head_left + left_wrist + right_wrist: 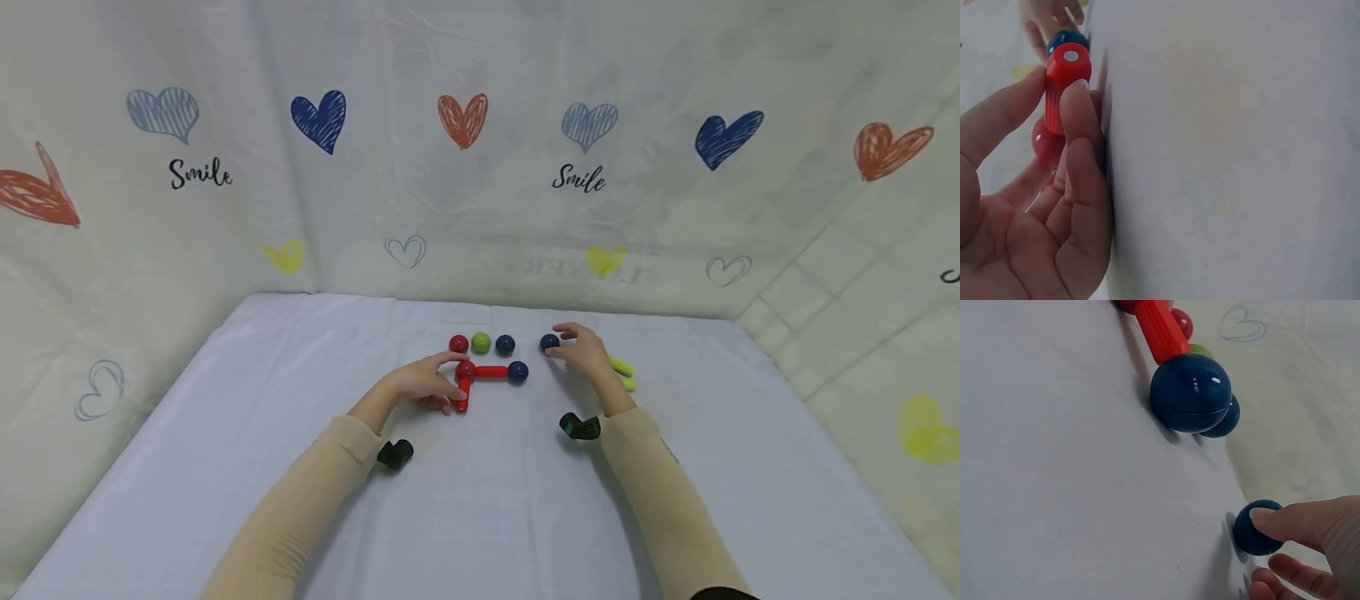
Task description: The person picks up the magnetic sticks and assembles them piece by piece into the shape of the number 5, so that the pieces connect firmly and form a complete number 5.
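Head view: fingers (564, 346) on blue ball (549, 342)

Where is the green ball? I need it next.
In the head view the green ball sits at the table's far middle, between a red ball and a blue ball, beyond the left hand.
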`<move>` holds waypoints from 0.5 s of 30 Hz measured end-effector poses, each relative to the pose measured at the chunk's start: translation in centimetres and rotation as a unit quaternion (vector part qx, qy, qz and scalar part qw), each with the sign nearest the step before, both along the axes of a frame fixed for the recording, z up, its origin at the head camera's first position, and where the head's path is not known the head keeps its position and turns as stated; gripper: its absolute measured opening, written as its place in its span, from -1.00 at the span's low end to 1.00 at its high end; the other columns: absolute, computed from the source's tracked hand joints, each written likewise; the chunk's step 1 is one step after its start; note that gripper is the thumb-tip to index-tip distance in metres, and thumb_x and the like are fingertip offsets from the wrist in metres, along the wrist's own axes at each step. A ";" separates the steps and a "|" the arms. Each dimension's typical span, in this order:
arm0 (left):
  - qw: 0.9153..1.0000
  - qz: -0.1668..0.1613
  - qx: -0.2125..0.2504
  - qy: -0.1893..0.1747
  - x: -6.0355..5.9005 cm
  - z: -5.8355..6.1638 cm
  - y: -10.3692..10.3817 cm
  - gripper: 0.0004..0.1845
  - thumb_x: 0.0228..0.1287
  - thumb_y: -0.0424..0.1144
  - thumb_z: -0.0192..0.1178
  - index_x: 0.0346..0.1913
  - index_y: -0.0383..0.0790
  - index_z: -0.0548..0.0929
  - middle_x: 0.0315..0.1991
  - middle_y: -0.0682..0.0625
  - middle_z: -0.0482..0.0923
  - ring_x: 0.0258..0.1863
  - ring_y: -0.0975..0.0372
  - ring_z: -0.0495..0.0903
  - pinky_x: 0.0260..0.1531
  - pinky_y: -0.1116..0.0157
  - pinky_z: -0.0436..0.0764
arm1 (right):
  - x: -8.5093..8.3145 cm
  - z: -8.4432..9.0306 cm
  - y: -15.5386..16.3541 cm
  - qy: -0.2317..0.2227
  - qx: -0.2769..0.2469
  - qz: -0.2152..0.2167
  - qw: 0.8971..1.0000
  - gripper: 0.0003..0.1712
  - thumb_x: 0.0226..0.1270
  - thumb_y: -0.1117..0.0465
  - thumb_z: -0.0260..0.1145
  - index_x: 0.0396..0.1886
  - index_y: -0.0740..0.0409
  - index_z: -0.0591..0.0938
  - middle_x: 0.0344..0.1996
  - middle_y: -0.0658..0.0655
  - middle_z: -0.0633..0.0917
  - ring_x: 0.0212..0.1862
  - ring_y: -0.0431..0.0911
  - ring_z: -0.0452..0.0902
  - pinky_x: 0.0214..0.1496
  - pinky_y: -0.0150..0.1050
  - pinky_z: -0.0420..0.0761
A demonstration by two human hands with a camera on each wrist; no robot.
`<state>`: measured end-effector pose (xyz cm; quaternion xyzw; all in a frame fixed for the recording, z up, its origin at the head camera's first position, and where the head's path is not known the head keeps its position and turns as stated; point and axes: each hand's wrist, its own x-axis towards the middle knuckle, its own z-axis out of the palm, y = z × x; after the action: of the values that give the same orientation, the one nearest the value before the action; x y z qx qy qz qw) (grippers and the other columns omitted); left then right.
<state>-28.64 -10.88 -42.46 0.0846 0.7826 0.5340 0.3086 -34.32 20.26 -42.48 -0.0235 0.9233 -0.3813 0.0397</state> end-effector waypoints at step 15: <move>1.000 0.005 0.004 -0.005 -0.1 -0.2 0.0 -0.21 0.36 -0.28 0.34 0.57 -0.01 0.23 -0.42 -0.09 0.65 -0.53 0.21 0.62 -0.40 0.38 0.59 | 0.3 -0.6 -0.5 0.033 0.033 0.008 0.999 -0.39 0.39 0.19 0.40 0.38 0.26 0.50 0.24 0.44 0.56 0.31 0.32 0.40 0.34 0.23 0.35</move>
<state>-28.79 -10.92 -42.69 0.0790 0.7795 0.5390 0.3091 -34.00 19.74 -43.04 -0.0423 0.9359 -0.3495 0.0134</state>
